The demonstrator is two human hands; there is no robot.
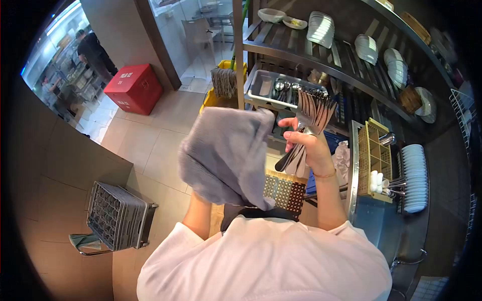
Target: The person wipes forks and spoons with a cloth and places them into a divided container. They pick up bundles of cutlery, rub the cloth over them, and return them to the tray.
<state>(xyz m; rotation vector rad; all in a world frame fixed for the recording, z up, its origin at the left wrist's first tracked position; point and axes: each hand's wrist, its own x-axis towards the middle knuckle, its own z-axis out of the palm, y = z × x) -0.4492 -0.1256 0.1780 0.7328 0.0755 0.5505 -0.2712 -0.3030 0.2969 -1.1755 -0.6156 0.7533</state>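
Observation:
A grey cloth [223, 150] hangs bunched over my left hand, which it hides; only my left forearm [197, 218] shows below. The cloth is held up in front of my chest, its right edge close to my right fingers. My right hand [312, 145] is closed round a bundle of several metal forks [316, 113]. Their heads point up and away, and their handles stick out below the palm. Behind the forks, a grey-white tray [261, 89] on the rack holds spoons [283, 89] and other cutlery.
White bowls [320, 29] stand on the steel rack [301, 54]. At right are a wicker cutlery holder [369, 155] and stacked white plates [414, 178]. A red box [133, 89], a yellow mop bucket [213, 100] and grey glass racks [113, 215] stand on the floor. Another person [95, 54] is far left.

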